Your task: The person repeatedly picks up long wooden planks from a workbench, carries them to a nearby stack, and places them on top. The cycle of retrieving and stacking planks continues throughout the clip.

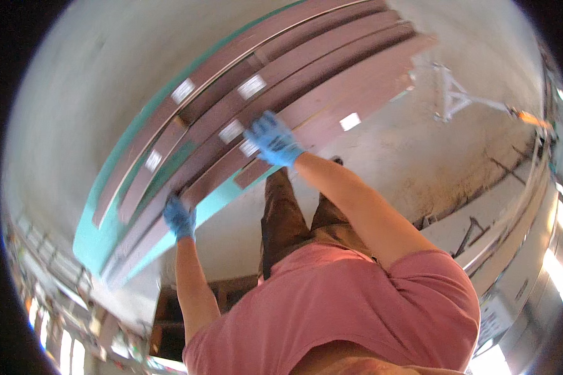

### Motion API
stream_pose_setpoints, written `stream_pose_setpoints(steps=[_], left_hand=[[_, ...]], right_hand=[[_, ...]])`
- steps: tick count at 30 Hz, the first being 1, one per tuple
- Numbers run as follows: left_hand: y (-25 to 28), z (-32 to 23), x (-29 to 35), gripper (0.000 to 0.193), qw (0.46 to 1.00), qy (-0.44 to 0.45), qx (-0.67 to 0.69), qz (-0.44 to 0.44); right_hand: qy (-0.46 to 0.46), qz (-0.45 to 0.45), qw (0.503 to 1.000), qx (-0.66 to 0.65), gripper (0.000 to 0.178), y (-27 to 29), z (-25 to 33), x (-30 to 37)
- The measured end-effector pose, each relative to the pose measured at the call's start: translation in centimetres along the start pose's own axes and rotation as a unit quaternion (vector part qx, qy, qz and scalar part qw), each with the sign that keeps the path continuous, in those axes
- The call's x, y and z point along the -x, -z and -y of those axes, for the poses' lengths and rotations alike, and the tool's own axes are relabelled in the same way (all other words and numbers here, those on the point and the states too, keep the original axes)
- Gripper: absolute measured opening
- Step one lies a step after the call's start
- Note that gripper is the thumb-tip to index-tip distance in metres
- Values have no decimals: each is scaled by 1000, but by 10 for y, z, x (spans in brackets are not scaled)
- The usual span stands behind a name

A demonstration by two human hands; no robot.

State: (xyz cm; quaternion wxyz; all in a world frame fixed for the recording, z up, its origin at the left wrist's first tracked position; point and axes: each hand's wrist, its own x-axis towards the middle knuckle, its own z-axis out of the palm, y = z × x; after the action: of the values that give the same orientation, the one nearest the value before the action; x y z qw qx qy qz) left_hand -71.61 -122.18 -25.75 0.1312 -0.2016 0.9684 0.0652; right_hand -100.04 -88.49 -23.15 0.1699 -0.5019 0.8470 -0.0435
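Several long, flat mauve-brown boards [331,103] lie overlapped in front of me, with small white labels on their faces. Under them a teal panel [97,240] shows at the left end and along the near edge. My left hand [180,217], in a blue glove, is at the lower left of the boards, its fingers curled over the edge of one long board. Further right, my right hand [274,139], also gloved in blue, rests over the boards beside the labels. Its fingers look stretched and apart, though blurred by motion.
Right of the boards, a grey metal frame with a bar [453,94] and an orange part [535,120] reach over the pale floor. Dark shelving [169,322] stands at my lower left. Benches and tools [472,234] line the right side.
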Motion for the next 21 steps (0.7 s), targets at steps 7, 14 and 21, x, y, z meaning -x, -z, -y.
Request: stream_pose_setpoints(steps=[7, 14, 21], left_hand=[[-3, 12, 9, 46, 991, 27, -119, 59], [-3, 11, 14, 60, 987, 34, -151, 33], [-12, 12, 10, 68, 988, 70, -136, 33]], right_hand=[[-8, -82, 996, -21, 77, -45, 13, 14], [-20, -57, 998, -5, 67, -22, 21, 2], [-26, -67, 997, 5, 68, -26, 23, -8]])
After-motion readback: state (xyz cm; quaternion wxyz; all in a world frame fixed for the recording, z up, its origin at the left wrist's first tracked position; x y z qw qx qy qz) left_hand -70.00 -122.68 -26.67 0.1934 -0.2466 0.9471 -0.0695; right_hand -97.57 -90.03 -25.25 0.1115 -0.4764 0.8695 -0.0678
